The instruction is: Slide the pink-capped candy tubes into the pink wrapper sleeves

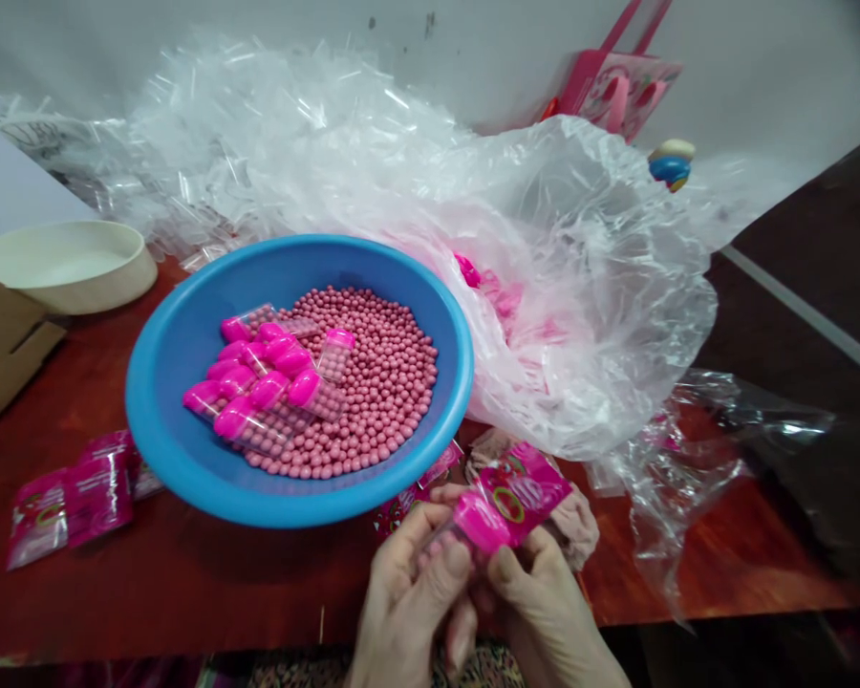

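My left hand [405,597] and my right hand [545,607] meet at the bottom of the view. Both pinch a small clear tube with a bright pink cap [480,522], and a pink printed sachet [523,492] is attached to or pressed against it. Just ahead of my hands is a blue plastic bowl [186,420] holding a heap of small pink balls [379,382]. Several pink-capped clear tubes [258,377] lie on the heap. Whether the tubes contain balls is hard to tell.
A red-brown wooden table [186,592] holds several pink sachets [72,502] at left, a cream dish [64,268], and a cardboard piece [4,344]. A large clear plastic bag [580,287] with pink items sits behind the bowl, and a pink bag [616,86] stands beyond it.
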A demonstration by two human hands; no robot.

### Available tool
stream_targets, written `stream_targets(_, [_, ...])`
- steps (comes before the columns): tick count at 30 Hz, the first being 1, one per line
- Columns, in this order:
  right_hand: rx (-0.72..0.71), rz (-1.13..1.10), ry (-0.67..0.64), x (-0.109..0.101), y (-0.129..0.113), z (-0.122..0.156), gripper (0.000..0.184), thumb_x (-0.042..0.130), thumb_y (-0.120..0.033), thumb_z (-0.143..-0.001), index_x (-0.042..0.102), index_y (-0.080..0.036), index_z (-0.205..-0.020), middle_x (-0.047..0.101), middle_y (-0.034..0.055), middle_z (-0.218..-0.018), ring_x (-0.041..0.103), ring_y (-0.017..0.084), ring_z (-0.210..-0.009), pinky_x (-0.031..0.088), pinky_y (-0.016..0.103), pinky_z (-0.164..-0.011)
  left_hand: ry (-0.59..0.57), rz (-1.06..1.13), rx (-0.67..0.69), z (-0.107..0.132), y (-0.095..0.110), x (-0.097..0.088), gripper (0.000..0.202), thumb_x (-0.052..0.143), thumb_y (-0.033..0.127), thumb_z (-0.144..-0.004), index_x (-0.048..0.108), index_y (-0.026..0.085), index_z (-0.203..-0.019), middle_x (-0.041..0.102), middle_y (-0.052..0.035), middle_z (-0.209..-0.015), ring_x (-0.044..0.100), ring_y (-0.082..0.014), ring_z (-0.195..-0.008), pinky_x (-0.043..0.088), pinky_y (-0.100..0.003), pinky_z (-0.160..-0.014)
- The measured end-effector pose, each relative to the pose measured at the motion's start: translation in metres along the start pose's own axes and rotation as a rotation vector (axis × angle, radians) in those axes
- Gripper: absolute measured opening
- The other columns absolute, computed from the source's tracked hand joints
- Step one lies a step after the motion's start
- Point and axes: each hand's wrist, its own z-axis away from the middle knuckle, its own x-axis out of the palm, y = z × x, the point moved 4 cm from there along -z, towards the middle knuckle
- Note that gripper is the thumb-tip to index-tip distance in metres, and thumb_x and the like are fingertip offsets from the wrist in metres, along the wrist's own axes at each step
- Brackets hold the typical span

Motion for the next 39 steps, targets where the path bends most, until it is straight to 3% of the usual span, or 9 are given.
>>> stream_targets(5, [-0.082, -0.042, 0.023, -0.015, 0.01, -0.005, 0.029, 0.069, -0.053, -0.079, 0.075, -0.025, -0.085, 0.064, -0.0025, -0.056, 0.059, 0.015, -0.054, 0.053, 0.032, -0.067, 0.084, 0.271, -0.078, -0.004, 0.001, -0.003, 0.064, 0.079, 0.044, -0.071, 0.057, 0.013, -0.122, 0.068, -0.0034, -0.053, 0.037, -0.0007, -0.031, 0.021, -0.013, -0.035])
stream_targets(8, [-0.201, 0.08, 0.043, -0.017, 0.006, -0.008, 0.032, 0.067, -0.056, -0.079, 0.077, -0.026, -0.082, 0.068, -0.0005, -0.065, 0.061, 0.016, -0.062, 0.052, 0.031, -0.071, 0.126, 0.313, -0.087, -0.005, 0.001, -0.003, 0.051, 0.081, 0.039, -0.071, 0.065, 0.013, -0.112, 0.068, -0.0034, -0.053, 0.037, 0.0, -0.031, 0.021, -0.012, -0.035])
stream_targets(13, [-0.282, 0.189, 0.062, -0.012, 0.008, -0.009, 0.022, 0.074, -0.044, -0.077, 0.078, -0.022, -0.072, 0.057, -0.0051, -0.052, 0.051, 0.009, -0.049, 0.047, 0.019, -0.056, 0.254, 0.309, -0.062, -0.002, -0.005, -0.005, 0.045, 0.087, 0.039, -0.06, 0.074, 0.022, -0.1, 0.064, 0.0025, -0.049, 0.04, -0.0025, -0.034, 0.027, -0.014, -0.036])
stream_targets(18, [-0.22, 0.169, 0.104, -0.01, 0.015, -0.008, 0.025, 0.085, -0.035, -0.066, 0.081, -0.024, -0.088, 0.078, 0.0019, -0.084, 0.068, 0.014, -0.078, 0.053, 0.018, -0.076, 0.305, 0.17, 0.081, -0.002, -0.008, -0.01, 0.036, 0.086, 0.044, -0.06, 0.078, 0.024, -0.09, 0.055, 0.0061, -0.051, 0.033, -0.0008, -0.037, 0.028, -0.013, -0.037])
stream_targets(22, [-0.082, 0.018, 0.122, -0.004, 0.015, -0.005, 0.025, 0.086, -0.041, -0.063, 0.08, -0.026, -0.081, 0.074, -0.0017, -0.061, 0.057, 0.006, -0.043, 0.05, 0.015, -0.049, 0.36, -0.065, 0.267, 0.001, -0.007, -0.01, 0.035, 0.081, 0.05, -0.064, 0.08, 0.027, -0.09, 0.06, 0.0034, -0.06, 0.041, -0.003, -0.044, 0.033, -0.011, -0.039])
stream_targets(27, [0.045, -0.138, 0.094, 0.001, 0.011, -0.002, 0.03, 0.09, -0.043, -0.055, 0.078, -0.024, -0.076, 0.069, -0.0024, -0.056, 0.058, 0.006, -0.047, 0.042, 0.011, -0.042, 0.263, -0.417, 0.462, 0.011, 0.003, -0.006, 0.032, 0.067, 0.049, -0.08, 0.074, 0.038, -0.109, 0.076, 0.0017, -0.082, 0.061, -0.0105, -0.063, 0.051, -0.015, -0.062])
stream_targets(30, [0.053, -0.137, 0.079, 0.001, 0.006, -0.001, 0.029, 0.09, -0.041, -0.055, 0.078, -0.023, -0.074, 0.072, -0.0016, -0.061, 0.061, 0.007, -0.052, 0.049, 0.016, -0.055, 0.13, -0.544, 0.571, 0.012, 0.017, -0.009, 0.032, 0.063, 0.047, -0.084, 0.071, 0.039, -0.114, 0.077, 0.0008, -0.099, 0.064, -0.0106, -0.066, 0.052, -0.015, -0.061])
stream_targets(35, [0.018, -0.073, 0.061, -0.007, 0.005, 0.0, 0.029, 0.089, -0.039, -0.058, 0.079, -0.026, -0.082, 0.077, 0.0013, -0.08, 0.069, 0.019, -0.086, 0.051, 0.029, -0.085, 0.043, -0.798, 0.782, 0.013, 0.034, -0.018, 0.036, 0.069, 0.015, -0.082, 0.071, 0.031, -0.113, 0.07, 0.0013, -0.082, 0.067, -0.0101, -0.063, 0.055, -0.015, -0.059])
stream_targets(39, [-0.004, 0.136, 0.073, -0.025, 0.011, 0.002, 0.04, 0.083, -0.043, -0.067, 0.074, -0.032, -0.104, 0.074, 0.0033, -0.113, 0.061, 0.026, -0.116, 0.047, 0.038, -0.098, 0.064, -0.835, 0.849, 0.014, 0.033, -0.016, 0.036, 0.07, 0.009, -0.079, 0.072, 0.028, -0.109, 0.07, 0.0005, -0.082, 0.066, -0.0101, -0.062, 0.055, -0.016, -0.056])
